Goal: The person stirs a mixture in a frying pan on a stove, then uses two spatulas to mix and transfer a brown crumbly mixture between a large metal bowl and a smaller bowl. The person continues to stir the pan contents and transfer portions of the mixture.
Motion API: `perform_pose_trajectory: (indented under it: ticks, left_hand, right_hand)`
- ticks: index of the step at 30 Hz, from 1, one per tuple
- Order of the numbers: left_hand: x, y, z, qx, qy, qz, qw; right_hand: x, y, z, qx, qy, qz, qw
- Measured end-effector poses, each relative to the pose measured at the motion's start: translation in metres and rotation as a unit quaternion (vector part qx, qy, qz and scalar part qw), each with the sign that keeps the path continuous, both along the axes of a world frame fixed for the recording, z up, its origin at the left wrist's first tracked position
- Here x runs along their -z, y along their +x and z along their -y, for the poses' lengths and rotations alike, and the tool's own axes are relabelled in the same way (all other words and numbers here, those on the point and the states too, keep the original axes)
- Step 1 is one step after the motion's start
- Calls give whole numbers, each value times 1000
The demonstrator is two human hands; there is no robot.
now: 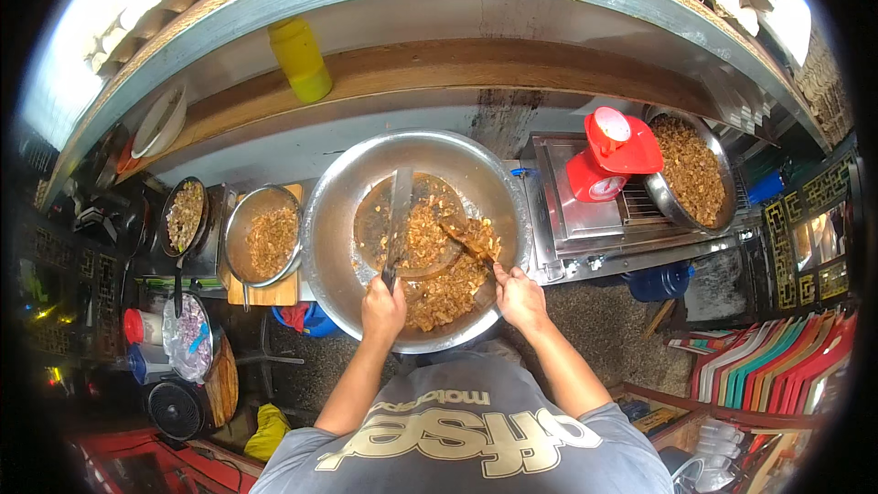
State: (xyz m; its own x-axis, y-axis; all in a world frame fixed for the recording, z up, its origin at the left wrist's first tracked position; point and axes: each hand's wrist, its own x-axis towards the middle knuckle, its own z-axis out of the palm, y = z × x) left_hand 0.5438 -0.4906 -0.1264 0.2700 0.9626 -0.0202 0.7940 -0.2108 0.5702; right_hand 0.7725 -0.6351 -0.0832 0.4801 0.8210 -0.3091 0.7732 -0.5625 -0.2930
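Note:
In front of me is a wide metal basin with chopped brown cooked food, probably meat, heaped mostly at its near right. A round brownish surface shows inside the basin; whether it is a separate plate or the stained bottom I cannot tell. My left hand grips the dark handle of a long flat-bladed tool, perhaps a knife, its blade pointing away over the basin. My right hand is closed around a dark spatula, with food on and around its head. Both hands are near the basin's front rim.
To the left are a metal bowl of chopped food and a frying pan. A red kitchen scale and another filled metal bowl stand right. Behind runs a wooden shelf holding a yellow-green bottle.

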Motion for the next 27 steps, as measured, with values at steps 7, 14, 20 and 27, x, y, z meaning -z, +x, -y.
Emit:
perform_pose_trajectory:
  ticks: [7, 14, 20, 27]
  left_hand:
    - [-3, 12, 2, 77, -45, -98, 991]
    - [4, 4, 2, 96, -60, -56, 992]
    - [6, 3, -4, 30, -38, -61, 997]
    - [2, 6, -2, 128, -48, -103, 985]
  right_hand:
    - [0, -8, 1, -41, -30, 17, 999]
    - [4, -17, 10, -21, -31, 2, 999]
    - [-2, -24, 20, 21, -26, 21, 999]
    - [-18, -26, 28, 47, 8, 18, 999]
